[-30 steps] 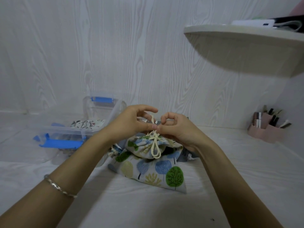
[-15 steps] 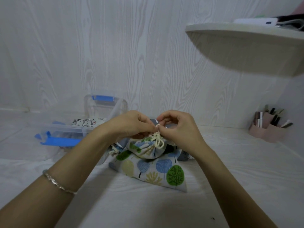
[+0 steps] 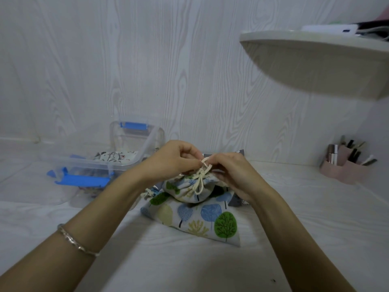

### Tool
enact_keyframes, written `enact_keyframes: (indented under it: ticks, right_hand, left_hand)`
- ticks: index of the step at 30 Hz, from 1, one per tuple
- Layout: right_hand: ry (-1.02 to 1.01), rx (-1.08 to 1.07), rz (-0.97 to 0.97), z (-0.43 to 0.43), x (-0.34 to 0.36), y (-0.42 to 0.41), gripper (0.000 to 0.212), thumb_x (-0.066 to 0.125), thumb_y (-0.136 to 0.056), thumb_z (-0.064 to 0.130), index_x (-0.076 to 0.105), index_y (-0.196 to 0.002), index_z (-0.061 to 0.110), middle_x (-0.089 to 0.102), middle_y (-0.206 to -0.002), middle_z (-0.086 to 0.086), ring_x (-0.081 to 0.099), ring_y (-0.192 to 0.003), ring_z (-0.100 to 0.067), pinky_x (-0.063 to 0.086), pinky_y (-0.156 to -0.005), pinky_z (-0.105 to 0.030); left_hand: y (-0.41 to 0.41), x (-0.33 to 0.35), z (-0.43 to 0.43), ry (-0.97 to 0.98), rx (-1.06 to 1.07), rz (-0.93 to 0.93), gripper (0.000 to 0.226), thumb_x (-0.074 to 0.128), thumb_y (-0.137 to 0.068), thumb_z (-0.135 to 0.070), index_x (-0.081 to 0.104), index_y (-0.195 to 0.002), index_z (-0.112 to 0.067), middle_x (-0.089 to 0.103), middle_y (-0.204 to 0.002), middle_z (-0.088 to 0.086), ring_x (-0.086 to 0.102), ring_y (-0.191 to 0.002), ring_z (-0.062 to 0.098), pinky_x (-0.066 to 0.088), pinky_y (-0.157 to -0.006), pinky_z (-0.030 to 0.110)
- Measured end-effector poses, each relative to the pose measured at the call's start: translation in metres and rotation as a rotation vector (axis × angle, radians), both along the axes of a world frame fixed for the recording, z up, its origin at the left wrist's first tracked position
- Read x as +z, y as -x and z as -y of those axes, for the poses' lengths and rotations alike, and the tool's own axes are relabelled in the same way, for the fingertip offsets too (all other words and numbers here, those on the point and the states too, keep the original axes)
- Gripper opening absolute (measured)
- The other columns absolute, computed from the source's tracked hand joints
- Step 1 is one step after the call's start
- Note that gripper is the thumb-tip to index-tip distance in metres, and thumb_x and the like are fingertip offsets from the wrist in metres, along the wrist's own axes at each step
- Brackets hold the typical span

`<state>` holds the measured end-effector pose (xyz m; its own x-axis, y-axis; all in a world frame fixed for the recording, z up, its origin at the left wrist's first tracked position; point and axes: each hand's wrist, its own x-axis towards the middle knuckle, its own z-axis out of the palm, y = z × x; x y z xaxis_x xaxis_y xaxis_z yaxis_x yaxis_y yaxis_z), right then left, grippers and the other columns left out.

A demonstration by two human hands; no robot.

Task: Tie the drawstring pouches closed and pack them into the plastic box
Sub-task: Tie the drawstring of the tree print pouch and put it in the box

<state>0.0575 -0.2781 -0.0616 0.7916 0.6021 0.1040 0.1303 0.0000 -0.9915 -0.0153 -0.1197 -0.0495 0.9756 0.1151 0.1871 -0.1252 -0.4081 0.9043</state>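
Tree-print drawstring pouch (image 3: 190,187), cord being tied.
Left hand (image 3: 172,159) and right hand (image 3: 229,169) each pinch cream drawstring (image 3: 200,180) above gathered mouth; clear plastic box (image 3: 126,144) left.

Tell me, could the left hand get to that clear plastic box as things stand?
Probably yes: the plastic box sits open just beside the left hand with nothing between them, though that hand is pinching the drawstring.

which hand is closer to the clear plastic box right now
Left. The left hand is pinching the cord just right of the plastic box, close to its near corner. The right hand sits farther right, beyond the cord.
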Motion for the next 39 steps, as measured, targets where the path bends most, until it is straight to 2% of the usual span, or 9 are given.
enact_keyframes:
  ticks: [4,14,18,20,23,28,30,33,39]
  right_hand:
    - [-0.153,0.121,-0.259,-0.003,-0.004,-0.006,0.017,0.058,-0.083,0.002,0.072,-0.075,0.0,0.068,-0.081,-0.014,0.064,-0.082,-0.02,0.049,-0.086,-0.031]
    - [-0.093,0.028,-0.077,-0.001,-0.011,-0.004,0.01,0.07,-0.083,0.015,0.077,-0.081,0.008,0.068,-0.088,-0.017,0.059,-0.088,-0.025,0.045,-0.095,-0.04]
    - [-0.139,0.011,-0.13,-0.002,-0.009,-0.004,0.012,0.07,-0.082,0.004,0.067,-0.093,0.008,0.064,-0.074,-0.009,0.058,-0.072,-0.019,0.047,-0.078,-0.032]
    - [-0.176,0.017,-0.189,-0.003,-0.006,-0.004,0.023,0.067,-0.081,-0.003,0.059,-0.096,0.012,0.065,-0.069,-0.005,0.059,-0.066,-0.015,0.049,-0.07,-0.028]
    - [-0.21,0.053,-0.199,-0.003,-0.006,-0.004,0.021,0.065,-0.082,-0.005,0.057,-0.089,0.013,0.066,-0.073,-0.007,0.058,-0.072,-0.019,0.047,-0.074,-0.032]
    - [-0.082,0.005,0.064,-0.002,-0.01,0.002,0.013,0.066,-0.084,-0.004,0.067,-0.085,0.009,0.072,-0.086,-0.016,0.068,-0.079,-0.021,0.053,-0.082,-0.034]
    - [-0.056,-0.041,0.155,-0.002,-0.01,0.005,0.011,0.068,-0.083,-0.002,0.071,-0.085,0.008,0.074,-0.089,-0.019,0.07,-0.081,-0.021,0.055,-0.085,-0.034]
    - [-0.018,-0.081,0.27,0.001,-0.006,0.007,0.006,0.072,-0.083,0.008,0.076,-0.083,0.013,0.076,-0.081,-0.005,0.07,-0.077,-0.01,0.056,-0.077,-0.024]
    - [0.011,-0.091,0.335,0.003,-0.003,0.005,0.004,0.072,-0.085,0.011,0.075,-0.086,0.009,0.075,-0.078,-0.001,0.068,-0.072,-0.006,0.053,-0.069,-0.018]
  left_hand:
    - [-0.003,-0.002,-0.002,-0.008,0.01,-0.002,0.004,0.071,-0.083,-0.013,0.072,-0.085,-0.01,0.069,-0.069,0.004,0.06,-0.064,0.012,0.049,-0.069,0.028]
    - [-0.008,-0.003,-0.004,0.045,0.053,-0.032,0.004,0.07,-0.083,-0.017,0.072,-0.083,-0.014,0.065,-0.067,0.002,0.057,-0.066,0.014,0.049,-0.073,0.03]
    - [-0.006,-0.002,-0.001,0.03,0.071,-0.018,0.01,0.068,-0.084,-0.009,0.069,-0.093,-0.007,0.057,-0.057,-0.004,0.054,-0.056,0.006,0.049,-0.059,0.016]
    - [-0.005,-0.003,0.0,0.047,0.059,-0.021,0.009,0.068,-0.084,-0.009,0.069,-0.093,-0.005,0.06,-0.069,0.005,0.056,-0.065,0.012,0.05,-0.064,0.02]
    - [-0.006,-0.004,-0.001,0.208,0.015,-0.086,0.008,0.064,-0.086,-0.007,0.069,-0.092,-0.007,0.066,-0.078,0.008,0.059,-0.069,0.014,0.051,-0.067,0.022]
    - [-0.006,-0.007,-0.001,0.445,-0.019,-0.141,0.012,0.059,-0.085,-0.002,0.065,-0.091,-0.011,0.062,-0.069,0.002,0.056,-0.059,0.008,0.048,-0.055,0.017]
    - [-0.006,-0.008,0.0,0.468,-0.036,-0.143,0.014,0.059,-0.085,-0.002,0.065,-0.096,-0.01,0.063,-0.073,0.003,0.058,-0.063,0.009,0.05,-0.058,0.018]
    - [-0.005,-0.008,-0.003,0.477,-0.045,-0.144,0.015,0.06,-0.085,-0.004,0.065,-0.097,-0.013,0.066,-0.078,0.004,0.062,-0.069,0.011,0.051,-0.063,0.02]
    - [-0.005,-0.009,-0.007,0.392,-0.073,-0.093,0.017,0.066,-0.086,-0.009,0.066,-0.103,-0.012,0.07,-0.09,0.01,0.064,-0.082,0.018,0.051,-0.081,0.03]
